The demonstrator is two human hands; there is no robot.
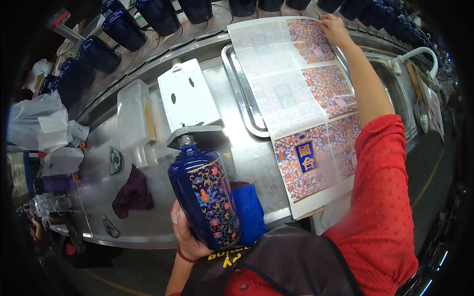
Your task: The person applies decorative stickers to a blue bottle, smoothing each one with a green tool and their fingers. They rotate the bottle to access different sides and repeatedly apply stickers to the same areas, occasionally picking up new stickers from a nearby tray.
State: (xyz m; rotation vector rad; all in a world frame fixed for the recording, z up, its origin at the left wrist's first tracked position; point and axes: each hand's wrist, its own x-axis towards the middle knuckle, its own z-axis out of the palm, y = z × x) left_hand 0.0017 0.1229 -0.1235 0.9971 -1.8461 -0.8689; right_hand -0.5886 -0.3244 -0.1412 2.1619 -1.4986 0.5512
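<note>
My left hand (pixel 186 239) is wrapped round the lower part of a dark blue glazed bottle (pixel 205 192) with a colourful floral panel on its side. The bottle leans, its narrow neck capped with a silvery fitting. Stretched out to the far right, my right hand (pixel 335 30) has its fingers closed at the top corner of a stack of printed floral decal sheets (pixel 323 91). A thin translucent paper (pixel 264 64) covers the left part of the stack, while the near floral panels lie bare.
The stack rests over a steel tray (pixel 242 93) beside a sink (pixel 401 93) with a white faucet (pixel 419 52). On the steel bench are a white box-like stand (pixel 190 96), a translucent block (pixel 133 116), a purple cloth (pixel 133 195) and a blue cloth (pixel 249 212). Several blue bottles (pixel 158 17) line the far ledge.
</note>
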